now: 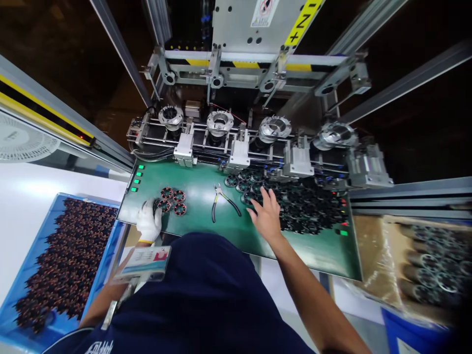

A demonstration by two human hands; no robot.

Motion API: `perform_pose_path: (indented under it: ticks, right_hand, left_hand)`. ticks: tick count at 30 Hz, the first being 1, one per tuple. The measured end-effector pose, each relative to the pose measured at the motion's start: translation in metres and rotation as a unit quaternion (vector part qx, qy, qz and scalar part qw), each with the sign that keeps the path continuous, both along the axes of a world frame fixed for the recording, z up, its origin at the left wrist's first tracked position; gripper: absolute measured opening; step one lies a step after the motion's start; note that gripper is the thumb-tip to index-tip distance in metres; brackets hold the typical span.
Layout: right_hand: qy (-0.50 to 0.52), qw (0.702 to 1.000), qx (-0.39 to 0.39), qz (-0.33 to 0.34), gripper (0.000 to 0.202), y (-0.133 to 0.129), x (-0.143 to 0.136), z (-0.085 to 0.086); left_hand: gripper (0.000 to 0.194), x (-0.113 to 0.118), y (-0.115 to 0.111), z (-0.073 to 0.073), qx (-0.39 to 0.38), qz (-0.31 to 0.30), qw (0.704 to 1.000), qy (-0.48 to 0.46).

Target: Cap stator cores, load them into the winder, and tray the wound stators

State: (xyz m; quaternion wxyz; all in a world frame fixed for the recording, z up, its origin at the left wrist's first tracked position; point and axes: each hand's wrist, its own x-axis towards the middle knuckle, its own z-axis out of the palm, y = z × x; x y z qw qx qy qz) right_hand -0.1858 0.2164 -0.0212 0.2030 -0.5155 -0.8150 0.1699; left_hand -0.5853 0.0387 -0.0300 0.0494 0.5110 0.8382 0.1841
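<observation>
My left hand (149,220), in a white glove, has its fingers on a dark part at the left edge of a small group of copper-wound rings (179,195) on the green work surface (199,223). Bare, with its fingers apart, my right hand (266,214) reaches over the near left edge of a large pile of black parts (309,204). Round black rings (243,186) lie just beyond its fingertips. Between the hands rests a pair of cutting pliers (218,191), handles toward me and spread.
Behind the surface stands a machine with several metal ring fixtures (220,122) and white blocks (239,151). At the left, a blue tray (55,199) holds many copper-wound parts. A box of metal cylinders (393,223) is at the right.
</observation>
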Motion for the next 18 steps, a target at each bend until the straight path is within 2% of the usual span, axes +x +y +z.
perform_pose_path:
  ticks: [3,6,8,10,12,13,14,16,18]
  right_hand:
    - [0.017,0.999,-0.037,0.006,0.018,0.003,-0.011,0.004]
    - [0.058,0.996,-0.062,0.025,0.025,0.001,-0.019,0.018]
    - [0.096,0.989,-0.093,0.067,0.037,0.006,-0.025,0.038]
    - [0.138,0.973,-0.137,0.126,0.046,0.024,-0.034,0.07]
    - [0.196,0.949,-0.171,0.18,0.044,0.059,-0.05,0.11]
    - [0.252,0.915,-0.211,0.236,0.033,0.082,-0.062,0.129]
    - [0.305,0.906,-0.179,0.232,0.024,0.108,-0.075,0.146]
    - [0.313,0.925,-0.03,0.213,0.016,0.161,-0.105,0.167]
    - [0.258,0.94,0.073,0.211,0.012,0.207,-0.134,0.169]
  left_hand:
    - [0.051,0.002,-0.001,-0.002,0.004,0.007,1.0,0.004]
    - [0.05,0.005,-0.002,-0.003,0.013,0.015,1.0,0.004]
    - [0.048,0.006,-0.003,-0.004,0.018,0.017,1.0,0.003]
    - [0.048,0.006,-0.004,-0.005,0.02,0.017,1.0,0.001]
    - [0.048,0.005,-0.006,-0.006,0.019,0.014,1.0,0.0]
    - [0.049,0.004,-0.006,-0.007,0.019,0.012,1.0,-0.001]
    - [0.049,0.004,-0.007,-0.008,0.018,0.009,1.0,-0.001]
    - [0.049,0.003,-0.007,-0.01,0.018,0.004,1.0,0.0]
    - [0.049,0.003,-0.007,-0.012,0.019,0.001,1.0,0.004]
